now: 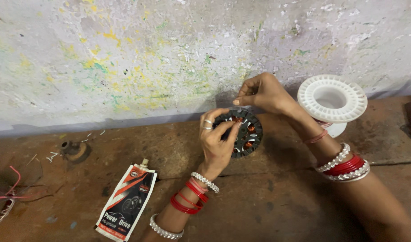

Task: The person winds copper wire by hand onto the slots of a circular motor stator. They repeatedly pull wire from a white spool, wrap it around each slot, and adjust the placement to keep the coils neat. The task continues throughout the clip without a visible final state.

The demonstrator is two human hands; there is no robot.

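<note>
My left hand (218,141) grips a round black slotted stator (249,134) with copper wire coils in some of its slots, holding it upright above a rusty brown work surface (268,192). My right hand (263,93) is just above the stator's top edge, its thumb and forefinger pinched together; a fine wire may be between them, but I cannot make it out. Both wrists carry red and white bangles, and rings show on the left fingers.
A white plastic spool (333,99) stands at the right behind my right arm. A flat pouch (127,204) in white, red and black lies at lower left. A small round metal part (75,150) and red wires (8,192) are at the far left. A paint-flecked wall (147,58) rises behind.
</note>
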